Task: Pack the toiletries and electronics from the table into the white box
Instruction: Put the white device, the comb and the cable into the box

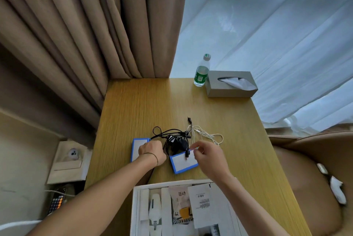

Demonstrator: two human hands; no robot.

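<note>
On the wooden table (238, 140) lie two flat white packs with blue edges: one (136, 148) at the left, partly under my left hand, and one (181, 164) in the middle. A tangle of black cables with a black charger (176, 141) lies between and behind them, and a white cable (208, 134) trails to the right. My left hand (152, 151) is curled at the black cables' left side. My right hand (208, 156) pinches a black cable plug over the middle pack. The white box (137, 205) at the near edge holds sachets and a white tube.
A green-labelled water bottle (202, 71) and a grey tissue box (231, 84) stand at the table's far right corner. Brown curtains hang behind on the left, white sheers on the right. A brown chair (309, 178) is at the right. A phone (57, 200) lies low at the left.
</note>
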